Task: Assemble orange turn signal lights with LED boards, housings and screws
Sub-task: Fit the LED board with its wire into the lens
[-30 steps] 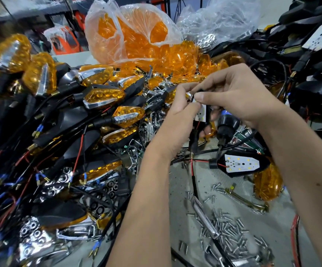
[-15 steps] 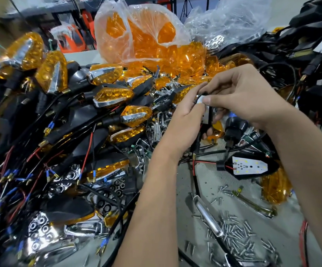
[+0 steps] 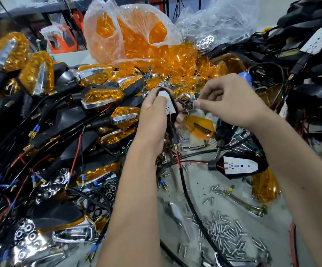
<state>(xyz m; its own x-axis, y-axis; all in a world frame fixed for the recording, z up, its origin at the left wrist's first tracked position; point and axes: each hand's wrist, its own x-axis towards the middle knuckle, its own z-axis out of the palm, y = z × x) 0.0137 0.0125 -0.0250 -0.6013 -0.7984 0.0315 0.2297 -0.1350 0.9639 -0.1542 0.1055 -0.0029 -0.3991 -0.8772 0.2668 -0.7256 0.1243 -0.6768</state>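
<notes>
The left hand grips a black housing with a white LED board seated in it, fingers curled round its sides and the thumb lying along the board's left edge; the board faces up toward the camera, and red and black wires run down from the housing past the wrist toward the near side. The right hand is just to the right of it, apart from the housing, with thumb and forefinger pressed together at the tips; whatever they pinch is too small to make out, and the other fingers are loosely curled. Below the right hand lies a loose orange lens, and nearer, on the right, a second black housing with its LED board lies flat on the grey table, its red wire running off to the left. A scatter of small screws covers the near part of the table between the forearms. To the left is a heap of finished turn signals with orange lenses, chrome trims and tangled wires. At the far side stands a clear plastic bag of orange lenses, with more lenses spilled in front of it. On the far right is a stack of black housings, some showing white boards.
</notes>
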